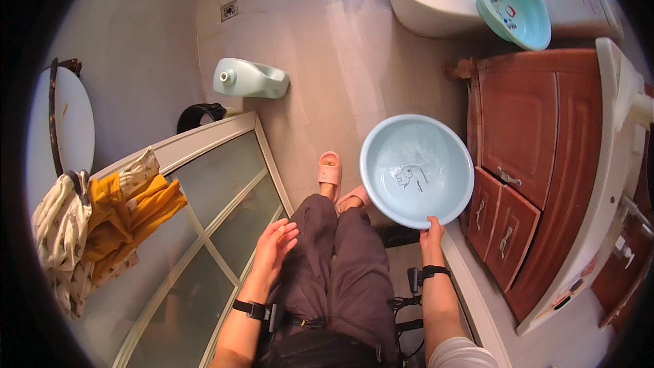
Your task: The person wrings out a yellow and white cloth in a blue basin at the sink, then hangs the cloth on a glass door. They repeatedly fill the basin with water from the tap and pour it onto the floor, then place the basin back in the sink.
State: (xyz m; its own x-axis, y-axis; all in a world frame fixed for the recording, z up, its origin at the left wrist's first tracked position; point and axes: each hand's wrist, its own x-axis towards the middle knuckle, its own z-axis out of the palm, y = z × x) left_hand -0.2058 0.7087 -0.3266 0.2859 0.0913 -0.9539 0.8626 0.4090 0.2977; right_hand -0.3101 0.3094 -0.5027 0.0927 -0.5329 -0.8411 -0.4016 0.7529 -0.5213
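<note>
Pale-blue smooth round basin (439,163) at 3 o'clock from view centre, right hand (431,236) gripping its near rim; left hand (272,249) empty, loosely curled. From basin: panelled red-brown cabinet (519,123) crowding 3 o'clock, mint handled jug (255,80) 10, translucent-paned door (221,167) blocking 8.

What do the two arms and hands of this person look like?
The left hand and right hand are ungloved. Each wrist wears a black strap with a small dark box; dark cables show beside the right forearm. A whitish sleeve shows on the right arm only.
</note>
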